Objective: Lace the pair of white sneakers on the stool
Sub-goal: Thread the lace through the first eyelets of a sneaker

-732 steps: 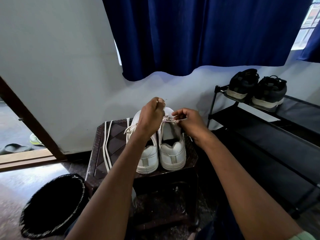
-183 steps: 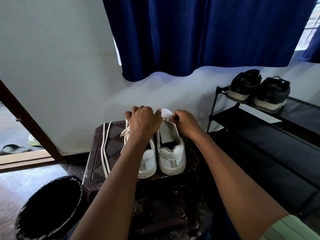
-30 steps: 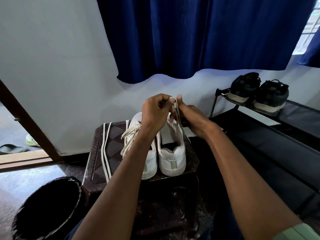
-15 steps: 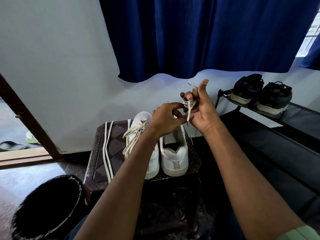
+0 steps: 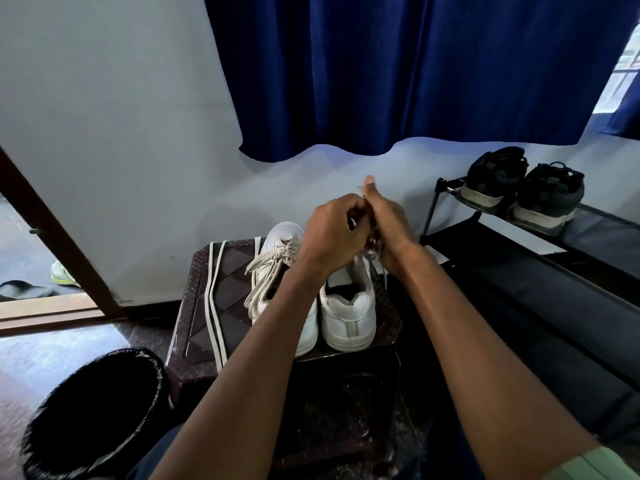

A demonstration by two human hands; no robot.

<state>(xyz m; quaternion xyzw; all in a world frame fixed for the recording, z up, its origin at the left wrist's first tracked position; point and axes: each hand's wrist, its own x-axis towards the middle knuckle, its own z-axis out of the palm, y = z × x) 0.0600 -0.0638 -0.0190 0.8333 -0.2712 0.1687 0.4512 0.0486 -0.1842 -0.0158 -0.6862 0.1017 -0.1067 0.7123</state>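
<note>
Dark stool [image 5: 194,306] by white wall [image 5: 121,116], blue curtain [image 5: 398,71]; both hands' fingers [image 5: 349,209] pinching lace [image 5: 372,252] above sneakers [image 5: 349,313].

In front of you stands a dark brown stool [image 5: 225,292] with a diamond pattern on its top. On it you have the two white sneakers [image 5: 348,313] side by side, heels toward you, on the right half. A loose white lace [image 5: 212,299] lies folded in long lines on the left half. The stool stands on the dark floor [image 5: 41,362].
</note>
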